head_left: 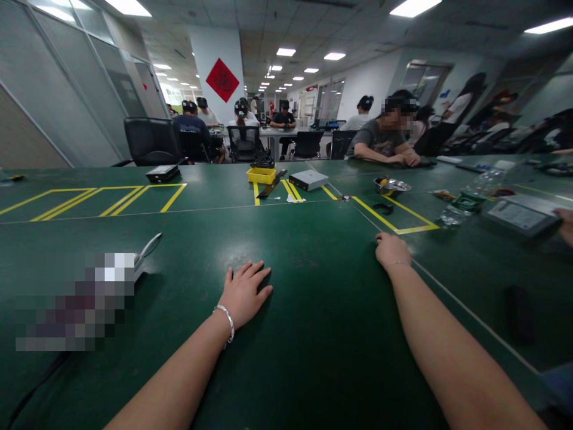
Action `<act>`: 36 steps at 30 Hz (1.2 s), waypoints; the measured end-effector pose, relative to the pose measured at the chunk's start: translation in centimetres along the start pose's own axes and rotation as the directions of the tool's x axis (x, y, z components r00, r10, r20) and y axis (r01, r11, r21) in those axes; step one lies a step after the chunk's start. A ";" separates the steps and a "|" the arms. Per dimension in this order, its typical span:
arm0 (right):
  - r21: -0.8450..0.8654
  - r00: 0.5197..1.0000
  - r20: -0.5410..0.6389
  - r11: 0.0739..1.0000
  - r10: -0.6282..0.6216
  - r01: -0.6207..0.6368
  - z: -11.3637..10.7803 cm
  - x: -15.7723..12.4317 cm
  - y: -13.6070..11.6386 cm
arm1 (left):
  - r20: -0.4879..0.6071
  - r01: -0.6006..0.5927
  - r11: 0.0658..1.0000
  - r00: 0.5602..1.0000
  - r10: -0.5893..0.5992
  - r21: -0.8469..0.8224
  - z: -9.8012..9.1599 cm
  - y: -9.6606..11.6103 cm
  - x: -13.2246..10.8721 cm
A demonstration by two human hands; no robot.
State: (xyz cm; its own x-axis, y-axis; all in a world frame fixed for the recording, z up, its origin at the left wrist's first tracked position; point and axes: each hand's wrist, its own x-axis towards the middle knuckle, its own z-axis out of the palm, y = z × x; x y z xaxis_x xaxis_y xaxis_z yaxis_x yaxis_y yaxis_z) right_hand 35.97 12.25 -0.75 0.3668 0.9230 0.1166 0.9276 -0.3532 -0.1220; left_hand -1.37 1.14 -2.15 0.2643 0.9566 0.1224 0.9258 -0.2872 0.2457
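My left hand [246, 294] lies palm down on the green tabletop [304, 310], its fingers spread and nothing under them that I can see. A silver bracelet [227, 322] circles that wrist. Further out to the right, my right hand [393, 249] rests on the table with its fingers curled in, and no object shows in it. Just beyond it runs a yellow tape outline [418, 229], with a small black item [383, 208] lying inside. To the left of my left hand sits a pixelated device [94, 298] with a pale cable [150, 243] at its far end.
Across the table stand a black box-shaped drive [162, 174], a yellow bin [261, 175] of dark parts, a grey metal box [308, 180] and a metal bowl [393, 186]. On the right are a plastic bottle [474, 194] and a silver box [521, 213] beside another person's hand [566, 226].
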 end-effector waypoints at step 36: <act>-0.075 0.989 -0.102 0.992 -0.108 0.101 0.1 -1.6 -3.2 | -0.082 0.174 0.873 0.968 -0.236 -0.455 -0.9 1.1 0.4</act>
State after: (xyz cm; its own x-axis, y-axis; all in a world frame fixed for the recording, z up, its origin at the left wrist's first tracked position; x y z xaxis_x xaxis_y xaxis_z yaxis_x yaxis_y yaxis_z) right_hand 32.40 11.94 -0.66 0.2695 0.9353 0.2292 0.9626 -0.2686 -0.0357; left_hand -0.50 1.12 -1.00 0.0152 0.9901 0.1397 0.7313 -0.1063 0.6737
